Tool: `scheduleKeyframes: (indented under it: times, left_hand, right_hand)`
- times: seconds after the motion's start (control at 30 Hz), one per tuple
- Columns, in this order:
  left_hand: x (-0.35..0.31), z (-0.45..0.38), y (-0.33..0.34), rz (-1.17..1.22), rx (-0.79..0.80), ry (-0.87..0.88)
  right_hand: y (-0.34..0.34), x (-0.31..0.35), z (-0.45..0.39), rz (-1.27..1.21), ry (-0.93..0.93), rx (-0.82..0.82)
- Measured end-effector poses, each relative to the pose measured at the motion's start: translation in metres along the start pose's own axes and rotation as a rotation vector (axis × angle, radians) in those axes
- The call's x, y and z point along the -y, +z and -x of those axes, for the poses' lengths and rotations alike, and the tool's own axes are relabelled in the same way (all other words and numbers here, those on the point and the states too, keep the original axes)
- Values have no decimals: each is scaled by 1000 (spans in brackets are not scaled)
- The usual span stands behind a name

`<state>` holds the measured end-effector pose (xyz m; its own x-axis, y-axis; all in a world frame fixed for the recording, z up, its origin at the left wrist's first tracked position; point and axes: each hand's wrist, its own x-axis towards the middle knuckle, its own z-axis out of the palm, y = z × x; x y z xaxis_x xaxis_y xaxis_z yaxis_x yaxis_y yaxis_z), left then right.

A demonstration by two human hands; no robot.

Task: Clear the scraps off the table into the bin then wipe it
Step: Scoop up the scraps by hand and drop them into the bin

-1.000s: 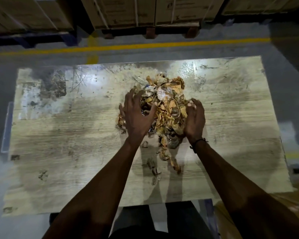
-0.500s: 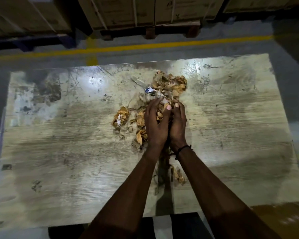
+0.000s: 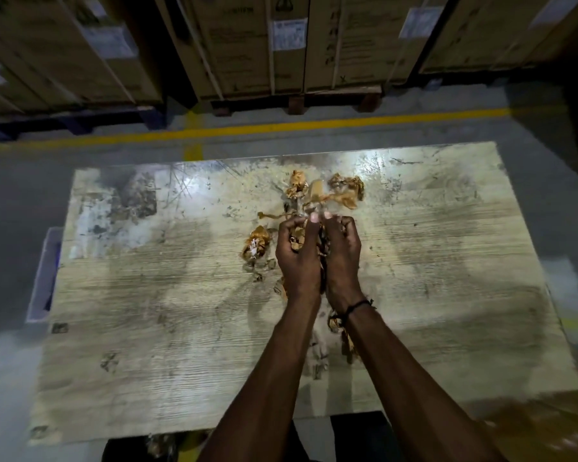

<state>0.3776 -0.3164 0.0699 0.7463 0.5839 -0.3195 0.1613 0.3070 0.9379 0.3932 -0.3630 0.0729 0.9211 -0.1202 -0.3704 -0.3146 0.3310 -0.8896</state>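
Observation:
A worn, stained wooden table (image 3: 147,311) fills the view. My left hand (image 3: 299,258) and my right hand (image 3: 342,258) are pressed together over its middle, cupped around a bundle of crumpled brown paper scraps (image 3: 299,236), which hangs a little above the surface. More scraps (image 3: 344,190) lie just beyond my fingers, a crumpled lump (image 3: 256,246) sits left of my left hand, and small bits (image 3: 336,323) lie under my right wrist. A pale bin (image 3: 44,271) peeks out at the table's left edge, mostly hidden.
Beyond the table's far edge runs grey floor with a yellow line (image 3: 281,128), then strapped cardboard boxes on pallets (image 3: 281,45). A brown surface (image 3: 548,425) shows at the lower right corner. Dark legs and scraps on the floor (image 3: 161,445) show below the near edge.
My hands closed together from either side of the pile, gathered part of it and lifted the bundle. The view pulled back, showing more floor and boxes.

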Motion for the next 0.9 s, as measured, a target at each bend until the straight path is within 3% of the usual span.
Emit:
scheduleKeyframes:
  times: [0.6,0.9]
  left_hand:
    - [-95,52,-31,218,-6,-66]
    - [-129,54,-29,254,106,56]
  right_hand:
    - [44,77,95,-67,-17,5]
    - [61,109,97,-49,-47,-91]
